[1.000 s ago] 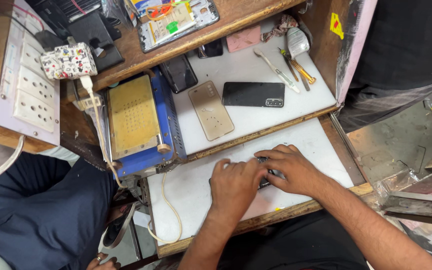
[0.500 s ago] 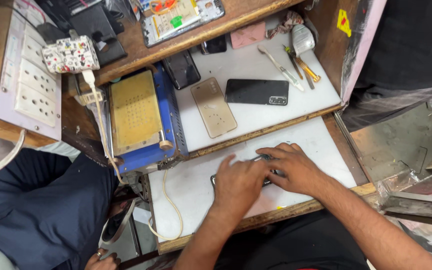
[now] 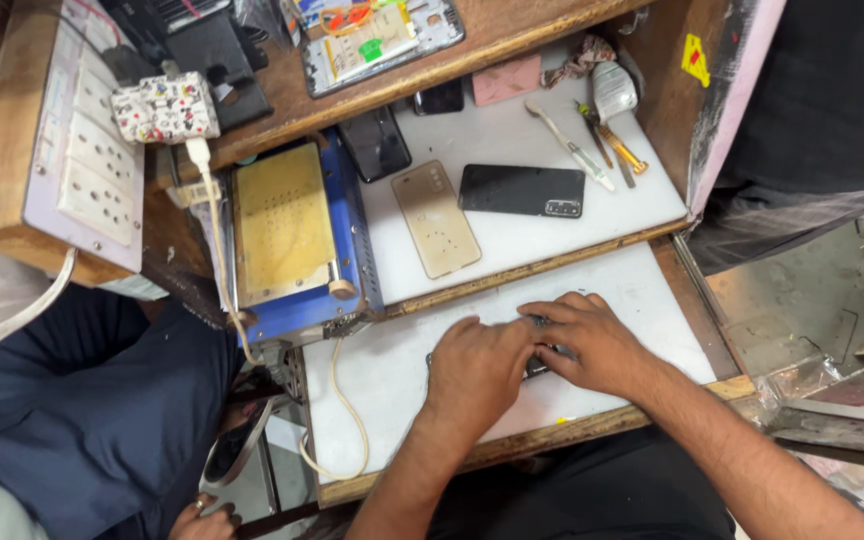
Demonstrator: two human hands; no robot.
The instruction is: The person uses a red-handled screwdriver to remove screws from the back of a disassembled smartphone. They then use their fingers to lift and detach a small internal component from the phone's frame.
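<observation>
Small repair table (image 3: pixel 392 390) with a white top and worn wooden edging, stepped in two levels; bare concrete floor (image 3: pixel 802 300) off its right side. On the lower level, near the front edge, both hands pressed together over a dark phone (image 3: pixel 537 362) — mostly covered, only slivers showing between the fingers. Left hand (image 3: pixel 474 372) laid flat on its left part, right hand (image 3: pixel 592 343) curled over its right part; grip of each closed down onto the phone, fingers touching.

On the upper level, toward the back: a gold phone back cover (image 3: pixel 436 218) lying beside a black phone back cover (image 3: pixel 522 190), another dark phone (image 3: pixel 376 142) behind them, and a pink pad (image 3: pixel 509 79) at the rear edge. Near the right rear corner, tweezers and screwdrivers (image 3: pixel 597 145) and a small white bottle (image 3: pixel 612 90).

At the left edge, a blue heating plate (image 3: pixel 287 235) with a yellowish top, a white cable (image 3: pixel 342 400) trailing from it across the lower level's left side. Farther left, a wooden switchboard (image 3: pixel 62 150) with a patterned charger (image 3: pixel 164 107) plugged in. Another person's dark-trousered legs (image 3: pixel 82 400) beside the table's left front corner.
</observation>
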